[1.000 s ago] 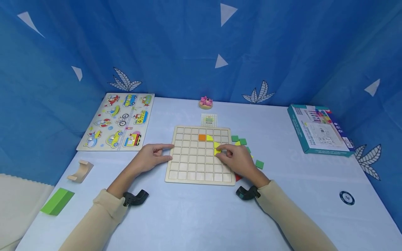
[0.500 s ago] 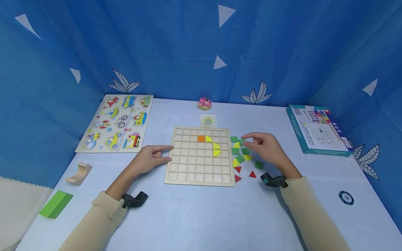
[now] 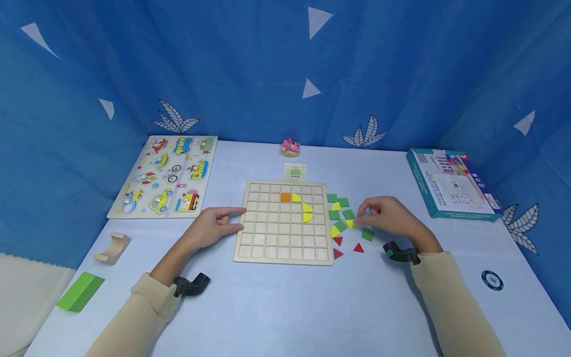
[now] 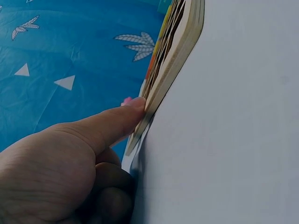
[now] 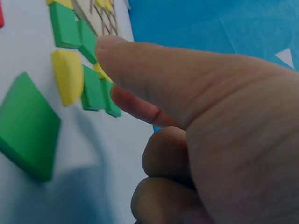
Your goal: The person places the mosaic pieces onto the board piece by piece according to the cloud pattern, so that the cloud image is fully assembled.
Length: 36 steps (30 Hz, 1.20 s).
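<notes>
A wooden grid board (image 3: 265, 250) lies mid-table, holding an orange square (image 3: 285, 197) and three yellow quarter-round tiles (image 3: 308, 217). My left hand (image 3: 211, 227) touches the board's left edge with extended index finger and thumb, set apart; its other fingers are curled. Over the loose tiles right of the board is my right hand (image 3: 390, 218), thumb and index apart with nothing between them. Their tips are right by a yellow quarter-round tile (image 5: 67, 77). Around it lie several green squares (image 3: 368, 234), more yellow tiles (image 3: 334, 231) and red triangles (image 3: 359, 248).
Behind the board are a small pattern card (image 3: 295, 172) and a pink figurine (image 3: 290, 147). A vehicle puzzle board (image 3: 147, 201), curved wooden block (image 3: 113, 248) and green block (image 3: 81, 292) lie left. To the right are a box (image 3: 452, 186) and a round chip (image 3: 492, 280).
My right hand has left the yellow tile on the board, moved right to the green tiles, then come down nearer to me beside a loose yellow tile. The left hand stays at the board.
</notes>
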### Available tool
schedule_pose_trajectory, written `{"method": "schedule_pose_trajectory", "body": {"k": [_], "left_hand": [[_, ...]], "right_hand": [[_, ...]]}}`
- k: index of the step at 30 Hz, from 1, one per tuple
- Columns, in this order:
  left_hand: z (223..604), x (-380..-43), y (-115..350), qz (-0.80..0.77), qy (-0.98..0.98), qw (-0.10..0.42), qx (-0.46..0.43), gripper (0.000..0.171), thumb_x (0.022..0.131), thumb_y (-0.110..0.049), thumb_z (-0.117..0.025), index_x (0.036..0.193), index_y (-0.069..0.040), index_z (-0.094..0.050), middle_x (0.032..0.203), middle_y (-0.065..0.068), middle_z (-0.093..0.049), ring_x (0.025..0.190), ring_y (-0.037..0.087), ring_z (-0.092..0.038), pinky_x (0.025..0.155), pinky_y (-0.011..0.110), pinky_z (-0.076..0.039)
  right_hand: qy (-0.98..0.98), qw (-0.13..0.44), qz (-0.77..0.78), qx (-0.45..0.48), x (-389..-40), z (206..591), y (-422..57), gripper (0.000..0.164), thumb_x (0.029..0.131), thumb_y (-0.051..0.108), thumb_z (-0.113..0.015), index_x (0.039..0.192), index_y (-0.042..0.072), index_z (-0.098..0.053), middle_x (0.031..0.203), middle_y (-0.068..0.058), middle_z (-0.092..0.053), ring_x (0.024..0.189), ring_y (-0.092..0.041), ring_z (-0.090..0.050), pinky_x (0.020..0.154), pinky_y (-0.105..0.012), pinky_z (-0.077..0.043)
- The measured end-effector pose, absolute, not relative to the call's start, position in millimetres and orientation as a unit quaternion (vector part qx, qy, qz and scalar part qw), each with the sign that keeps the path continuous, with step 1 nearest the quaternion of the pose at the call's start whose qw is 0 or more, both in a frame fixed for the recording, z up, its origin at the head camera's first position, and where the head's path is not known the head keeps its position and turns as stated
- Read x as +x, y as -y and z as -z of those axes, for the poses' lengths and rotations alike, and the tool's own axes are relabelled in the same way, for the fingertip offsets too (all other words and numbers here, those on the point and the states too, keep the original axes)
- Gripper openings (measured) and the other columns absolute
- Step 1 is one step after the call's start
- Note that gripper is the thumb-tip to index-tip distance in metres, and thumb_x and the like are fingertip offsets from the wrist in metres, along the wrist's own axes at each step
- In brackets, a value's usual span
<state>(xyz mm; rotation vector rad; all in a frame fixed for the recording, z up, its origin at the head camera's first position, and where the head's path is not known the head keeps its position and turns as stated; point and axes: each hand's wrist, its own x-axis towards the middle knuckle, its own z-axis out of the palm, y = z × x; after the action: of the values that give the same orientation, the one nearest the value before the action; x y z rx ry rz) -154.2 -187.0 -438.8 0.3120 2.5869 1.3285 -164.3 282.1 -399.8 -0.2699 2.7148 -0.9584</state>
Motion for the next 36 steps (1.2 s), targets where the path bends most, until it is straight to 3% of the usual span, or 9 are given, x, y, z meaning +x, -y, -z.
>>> {"method": "schedule_pose_trajectory", "body": {"k": [9, 17, 28, 36], "left_hand": [[438.8, -154.6, 186.8, -0.456, -0.877, 0.108, 0.108, 0.044, 0.09, -0.029, -0.081, 0.132, -0.02, -0.071, 0.056, -0.004, -0.037, 0.051, 0.014, -0.033, 0.055, 0.031, -0.034], [438.3, -154.5, 187.1, -0.458, -0.876, 0.108, 0.108, 0.044, 0.09, -0.03, -0.081, 0.132, -0.02, -0.071, 0.056, -0.004, -0.036, 0.051, 0.013, -0.033, 0.055, 0.03, -0.034], [439.1, -155.4, 186.6, -0.456, -0.877, 0.111, 0.103, 0.044, 0.09, -0.03, -0.08, 0.132, -0.021, -0.07, 0.055, -0.004, -0.036, 0.051, 0.014, -0.032, 0.055, 0.03, -0.033], [438.4, -155.0, 186.8, -0.458, -0.876, 0.112, 0.103, 0.044, 0.09, -0.03, -0.08, 0.132, -0.02, -0.071, 0.055, -0.004, -0.035, 0.051, 0.014, -0.032, 0.055, 0.03, -0.033]], "right_hand": [[-0.937, 0.141, 0.301, -0.108, -161.2, 406.2, -273.0, 0.028, 0.079, 0.034, -0.09, 0.096, 0.018, -0.073, 0.059, -0.001, -0.043, 0.059, -0.023, -0.046, 0.051, -0.028, -0.032], [-0.942, 0.144, 0.282, -0.115, -161.0, 404.6, -269.2, 0.028, 0.082, 0.031, -0.088, 0.099, 0.016, -0.072, 0.06, -0.002, -0.044, 0.059, -0.022, -0.046, 0.05, -0.027, -0.032], [-0.948, 0.123, 0.259, -0.137, -156.8, 399.7, -264.7, 0.013, 0.085, 0.024, -0.084, 0.09, 0.017, -0.074, 0.059, 0.0, -0.043, 0.058, -0.02, -0.046, 0.051, -0.027, -0.032], [-0.952, 0.146, 0.212, -0.164, -155.6, 393.7, -259.6, 0.03, 0.08, 0.029, -0.089, 0.103, 0.018, -0.073, 0.059, 0.001, -0.045, 0.055, -0.018, -0.046, 0.05, -0.027, -0.033]]}}
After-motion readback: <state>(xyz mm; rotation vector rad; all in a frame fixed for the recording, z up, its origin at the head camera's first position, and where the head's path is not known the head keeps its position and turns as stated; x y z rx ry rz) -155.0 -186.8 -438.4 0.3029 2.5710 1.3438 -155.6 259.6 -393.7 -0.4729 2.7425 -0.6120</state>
